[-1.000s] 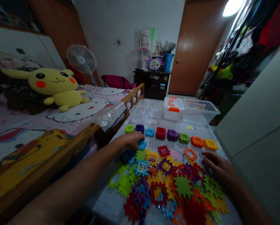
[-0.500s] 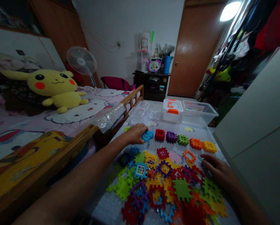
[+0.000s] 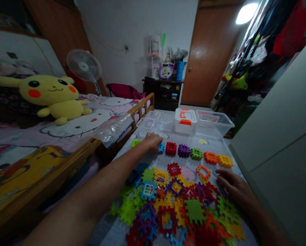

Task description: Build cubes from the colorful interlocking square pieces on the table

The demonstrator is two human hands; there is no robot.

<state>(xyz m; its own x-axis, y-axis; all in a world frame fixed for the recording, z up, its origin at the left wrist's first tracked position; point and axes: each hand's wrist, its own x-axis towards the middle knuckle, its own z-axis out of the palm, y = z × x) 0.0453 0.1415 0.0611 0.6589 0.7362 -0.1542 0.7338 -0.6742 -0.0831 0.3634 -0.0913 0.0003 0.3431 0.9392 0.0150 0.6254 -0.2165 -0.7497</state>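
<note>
Pieces lie heaped nearest, right hand loosely open beside them. Farther out, left hand part-covers the blue stack near a red stack, grip impossible to tell. Colour-stacking, apparently; next move calls for squaring up.

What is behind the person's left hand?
Part of a blue toothed block shows just right of the left hand; the rest of it, and anything else behind the hand, is covered.

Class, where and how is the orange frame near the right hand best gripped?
Probably pinch the orange frame by its right rim, from the right: the right hand is on that side, and the open middle leaves room for a fingertip.
</note>
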